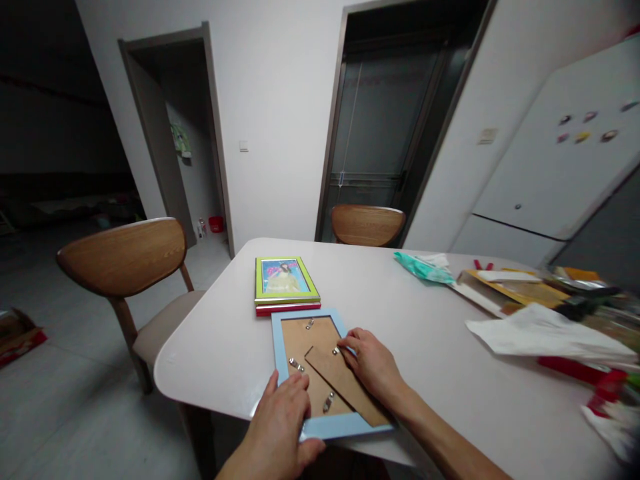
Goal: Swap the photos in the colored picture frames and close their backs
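A light blue picture frame [277, 337] lies face down at the near edge of the table, its brown backing board [295, 340] showing. Small metal turn clips [297, 365] sit along the backing's sides, and a brown stand leg [340, 380] lies slantwise across it. My left hand [283, 417] grips the frame's lower left corner, fingers over the left side and thumb at the bottom edge. At the right side, my right hand [373, 363] has its fingertips pinched at another metal clip [336, 351]. Its palm partly hides the frame's right side.
Beyond the blue frame, a green picture frame [287, 277] rests on a red one [287, 309]. Crumpled teal packaging [425, 267], white paper [540, 331] and cardboard pieces clutter the table's right side. Wooden chairs [125, 257] stand at the left and far sides.
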{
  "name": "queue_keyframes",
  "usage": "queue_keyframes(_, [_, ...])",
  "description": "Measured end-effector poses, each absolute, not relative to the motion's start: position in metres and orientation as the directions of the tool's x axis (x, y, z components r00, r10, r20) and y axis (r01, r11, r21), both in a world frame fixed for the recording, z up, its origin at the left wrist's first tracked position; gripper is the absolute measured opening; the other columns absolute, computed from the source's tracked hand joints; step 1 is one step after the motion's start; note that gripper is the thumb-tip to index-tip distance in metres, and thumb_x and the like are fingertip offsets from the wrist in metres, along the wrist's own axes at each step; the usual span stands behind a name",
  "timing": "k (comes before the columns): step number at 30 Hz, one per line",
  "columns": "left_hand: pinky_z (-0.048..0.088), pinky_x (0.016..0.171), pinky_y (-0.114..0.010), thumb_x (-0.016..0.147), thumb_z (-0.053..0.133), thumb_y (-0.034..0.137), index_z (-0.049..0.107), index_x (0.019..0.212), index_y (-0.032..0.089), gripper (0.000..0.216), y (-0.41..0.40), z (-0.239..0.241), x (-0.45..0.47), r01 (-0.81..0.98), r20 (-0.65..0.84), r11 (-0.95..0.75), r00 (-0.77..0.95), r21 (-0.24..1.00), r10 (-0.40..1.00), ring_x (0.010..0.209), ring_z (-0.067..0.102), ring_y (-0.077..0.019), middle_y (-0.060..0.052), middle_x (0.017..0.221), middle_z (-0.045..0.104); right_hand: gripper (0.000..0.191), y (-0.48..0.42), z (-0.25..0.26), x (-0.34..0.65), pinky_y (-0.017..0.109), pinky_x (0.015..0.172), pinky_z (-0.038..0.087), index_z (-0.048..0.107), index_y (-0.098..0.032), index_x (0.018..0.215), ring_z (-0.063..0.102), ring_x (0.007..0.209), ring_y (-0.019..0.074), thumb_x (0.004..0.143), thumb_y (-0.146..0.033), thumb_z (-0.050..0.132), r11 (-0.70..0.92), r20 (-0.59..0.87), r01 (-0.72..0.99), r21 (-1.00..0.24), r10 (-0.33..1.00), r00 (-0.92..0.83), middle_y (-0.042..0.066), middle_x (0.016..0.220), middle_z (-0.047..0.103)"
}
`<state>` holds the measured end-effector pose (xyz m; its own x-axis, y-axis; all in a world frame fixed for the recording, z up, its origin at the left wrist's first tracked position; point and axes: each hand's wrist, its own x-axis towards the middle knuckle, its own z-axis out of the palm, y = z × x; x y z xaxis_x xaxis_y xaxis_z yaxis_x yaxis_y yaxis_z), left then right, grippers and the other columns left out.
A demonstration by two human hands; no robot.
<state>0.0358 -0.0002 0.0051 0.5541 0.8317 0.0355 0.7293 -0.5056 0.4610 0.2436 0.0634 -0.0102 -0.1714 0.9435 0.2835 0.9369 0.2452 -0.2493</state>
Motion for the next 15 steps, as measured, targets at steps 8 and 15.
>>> queue_keyframes(8, [0.015, 0.101, -0.046, 0.060, 0.062, 0.028, 0.054, 0.084, 0.018, 0.026, 0.0003, 0.0075, 0.0380, 0.732, 0.018, -0.482, 0.541, 0.481, 0.841, 0.117, 0.036, -0.0216, -0.009, 0.125, 0.045, 0.024, 0.0708, -0.0099, 0.2443, 0.024, 0.068, 0.039, 0.064, -0.022, 0.080, 0.050, 0.080, 0.0149, 0.076, -0.020, 0.040, 0.305, 0.250, 0.924, -0.229, 0.936, -0.247, 0.005, 0.087, 0.053])
queue_keyframes(15, [0.015, 0.101, -0.046, 0.061, 0.061, 0.030, 0.055, 0.092, 0.017, 0.034, -0.0030, 0.0032, 0.0423, 0.743, 0.047, -0.451, 0.495, 0.494, 0.867, 0.116, 0.038, -0.0223, -0.011, 0.123, 0.046, 0.027, 0.0676, -0.0165, 0.2522, 0.026, 0.079, 0.039, 0.065, -0.019, 0.080, 0.051, 0.089, 0.0154, 0.077, -0.021, 0.038, 0.342, 0.229, 0.876, -0.340, 0.934, -0.276, 0.007, 0.103, 0.052])
